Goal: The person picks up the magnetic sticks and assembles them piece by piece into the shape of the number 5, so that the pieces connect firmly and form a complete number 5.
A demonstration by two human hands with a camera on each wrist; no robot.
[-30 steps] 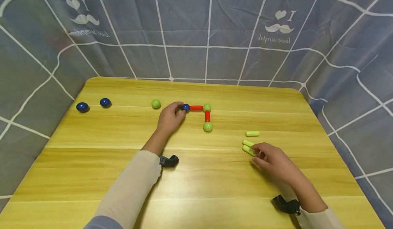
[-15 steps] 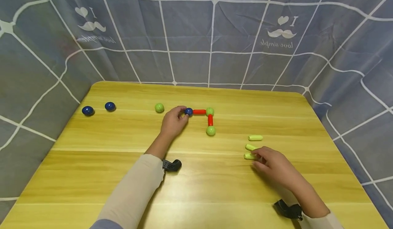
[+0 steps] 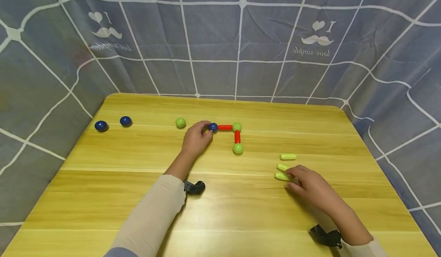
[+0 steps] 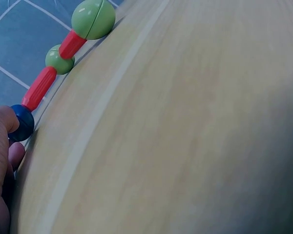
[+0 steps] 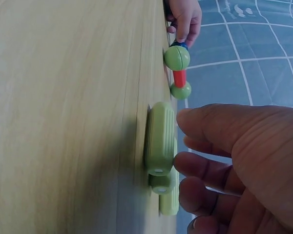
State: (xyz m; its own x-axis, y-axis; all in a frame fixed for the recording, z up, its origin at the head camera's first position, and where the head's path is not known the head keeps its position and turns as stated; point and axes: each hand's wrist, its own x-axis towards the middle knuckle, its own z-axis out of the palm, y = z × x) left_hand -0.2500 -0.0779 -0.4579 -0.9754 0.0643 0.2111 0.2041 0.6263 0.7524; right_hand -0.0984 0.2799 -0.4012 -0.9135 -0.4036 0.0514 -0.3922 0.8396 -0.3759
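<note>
My left hand [image 3: 195, 140] pinches a blue ball [image 3: 213, 127] between thumb and fingers. From that ball a red rod [image 3: 225, 127] runs right to a green ball [image 3: 236, 126]. A second red rod [image 3: 237, 137] leads from there toward me to another green ball [image 3: 237, 148], making an L. My right hand [image 3: 314, 188] hovers loosely curled at the right ends of two yellow-green rods, the nearer rod [image 3: 282, 177] and the middle rod [image 3: 281, 167], holding neither. A third yellow-green rod [image 3: 288, 156] lies behind them. The right wrist view shows the thumb [image 5: 205, 122] beside the nearest ribbed rod [image 5: 161, 139].
Two blue balls [image 3: 101, 126] lie at the far left of the wooden table [image 3: 241, 211]. A loose green ball [image 3: 180, 122] sits left of my left hand. A grey checked curtain [image 3: 213, 31] encloses the table's back and sides.
The nearer yellow-green rod has swung away from the middle one, leaving a gap between them. My left hand keeps its hold on the blue ball. The head view has shifted slightly.
</note>
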